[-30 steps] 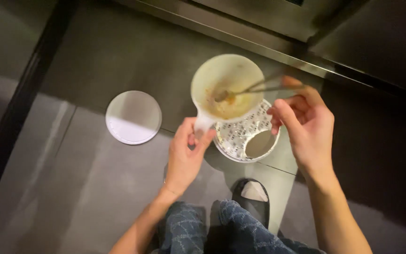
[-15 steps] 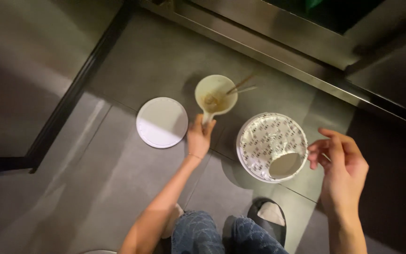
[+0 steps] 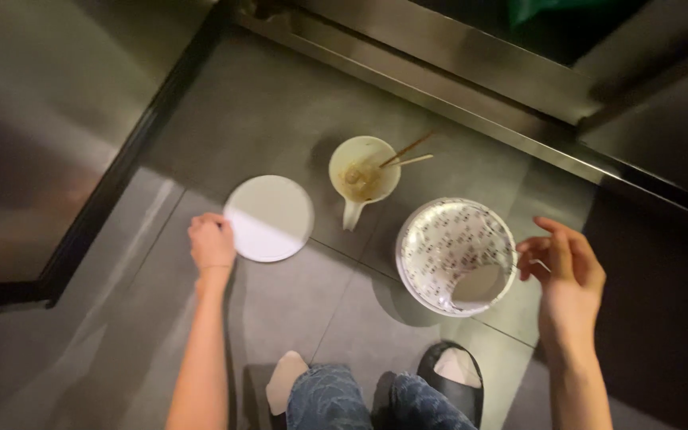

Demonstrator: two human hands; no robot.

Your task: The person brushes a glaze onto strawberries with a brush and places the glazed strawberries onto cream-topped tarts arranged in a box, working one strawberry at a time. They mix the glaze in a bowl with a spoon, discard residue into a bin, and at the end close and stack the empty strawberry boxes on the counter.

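Left hand at the edge of a flat white round lid on the grey tiled floor; right hand held beside a patterned bowl.

The left hand (image 3: 212,242) is seen curled, its fingertips set against the left rim of the flat white round lid (image 3: 269,218), which lies flat on the grey tiled floor (image 3: 280,103); a rim contact suits a thin disc that offers no other purchase. The right hand (image 3: 565,269) is held loosely spread, nothing pinched, just beside the right rim of the round white bowl with a dark speckled pattern (image 3: 449,248). Between lid and bowl a cream handled cup (image 3: 361,177) stands upright, with two wooden chopsticks (image 3: 408,154) leaned inside so that they stay propped off the floor. A black slipper (image 3: 454,381) is noted below the bowl.
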